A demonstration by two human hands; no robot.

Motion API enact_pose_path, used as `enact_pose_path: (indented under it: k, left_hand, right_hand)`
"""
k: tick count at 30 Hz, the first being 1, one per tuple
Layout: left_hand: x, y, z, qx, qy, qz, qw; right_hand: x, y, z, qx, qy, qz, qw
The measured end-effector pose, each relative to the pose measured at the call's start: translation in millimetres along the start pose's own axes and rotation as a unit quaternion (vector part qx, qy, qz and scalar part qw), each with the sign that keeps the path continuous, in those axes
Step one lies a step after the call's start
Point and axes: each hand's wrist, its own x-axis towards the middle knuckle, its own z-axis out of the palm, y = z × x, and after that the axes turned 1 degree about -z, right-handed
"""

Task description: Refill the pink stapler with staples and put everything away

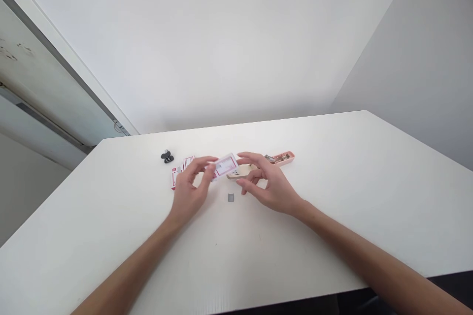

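Note:
My left hand pinches a small white box with magenta edging between thumb and fingers, raised above the table and tilted. My right hand is close to the box's right end, fingers curved and apart, with nothing visible in its grasp. Behind and under the hands lies a cream-coloured object with a rounded end, partly hidden. A small grey strip that looks like staples rests on the table just in front of the hands.
Left of my left hand lie similar magenta-and-white boxes, partly covered. Farther left are black binder clips. A pink tray with metal pieces sits behind my right hand. The white table meets a wall at the back.

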Motion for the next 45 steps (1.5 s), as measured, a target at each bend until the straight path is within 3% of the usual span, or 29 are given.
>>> enact_pose_path:
  k: [3,6,14,20,28,38,41,45]
  left_hand:
    - [17.2,-14.2,-17.9,0.058,0.116,-0.025,0.991]
    - [34.6,-33.8,-41.4,0.149,0.194,-0.022,0.969]
    - [54.5,-76.4,-86.2,0.231,0.274,-0.051,0.932]
    - [62.0,-99.5,-115.0,0.306,0.298,-0.171,0.888]
    - [59.1,-107.8,-109.4,0.401,0.208,-0.184,0.873]
    - [56.8,-93.9,-105.8,0.417,0.192,-0.171,0.872]
    - [55.3,-87.6,-102.3,0.417,0.222,-0.098,0.876]
    - [52.0,-75.6,-80.7,0.380,0.217,0.084,0.895]
  right_hand:
    - [-3.0,4.5,3.7,-0.080,0.012,-0.062,0.995]
    - [-3.9,8.4,4.9,-0.128,0.008,-0.094,0.987]
    - [-3.7,15.4,3.5,-0.188,-0.025,-0.151,0.970]
    - [-4.5,16.4,4.3,-0.212,-0.026,-0.170,0.962]
    - [-4.3,14.9,6.0,-0.234,-0.077,-0.193,0.950]
    - [-7.6,17.5,6.9,-0.318,-0.175,-0.145,0.921]
    - [-6.2,18.2,6.6,-0.325,-0.174,-0.146,0.918]
    - [-5.1,20.5,6.5,-0.328,-0.170,-0.156,0.916]
